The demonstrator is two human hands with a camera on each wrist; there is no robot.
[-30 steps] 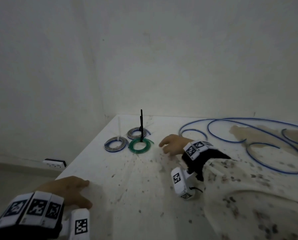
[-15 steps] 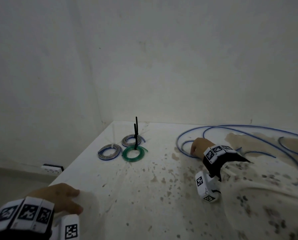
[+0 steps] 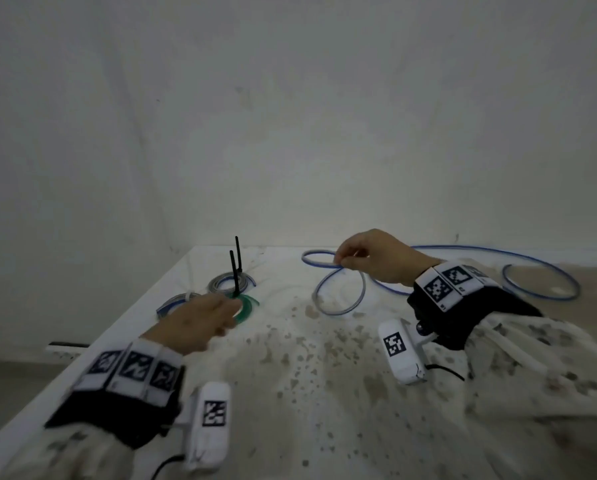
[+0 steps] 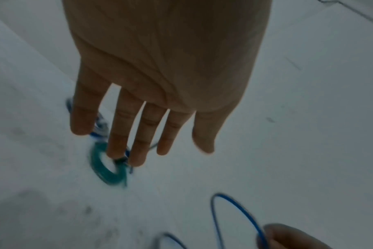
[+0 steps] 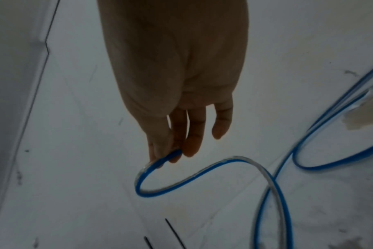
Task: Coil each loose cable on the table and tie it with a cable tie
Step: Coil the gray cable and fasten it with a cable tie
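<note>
A long blue cable (image 3: 338, 299) sprawls loose over the right half of the white table (image 3: 290, 375). My right hand (image 3: 342, 259) pinches it near one end and holds a small loop lifted above the table; the right wrist view shows the blue cable (image 5: 160, 168) between thumb and fingertips (image 5: 172, 151). My left hand (image 3: 220, 317) hovers with straight fingers, holding nothing, over a green coil (image 3: 248, 306). The left wrist view shows those fingers (image 4: 138, 143) spread above the green coil (image 4: 104, 170). Two grey-blue coils (image 3: 227, 282) lie behind, with black cable ties (image 3: 234, 271) standing upright.
The table's left edge (image 3: 92, 341) runs diagonally, with floor below and a power strip (image 3: 65, 346) on it. White walls meet in a corner behind the table. A brown stain (image 3: 594, 282) marks the table's right side under the cable.
My right hand went right to the blue cable, pinched its end and lifted it into a loop. My left hand left the table's edge and moved forward over the green coil.
</note>
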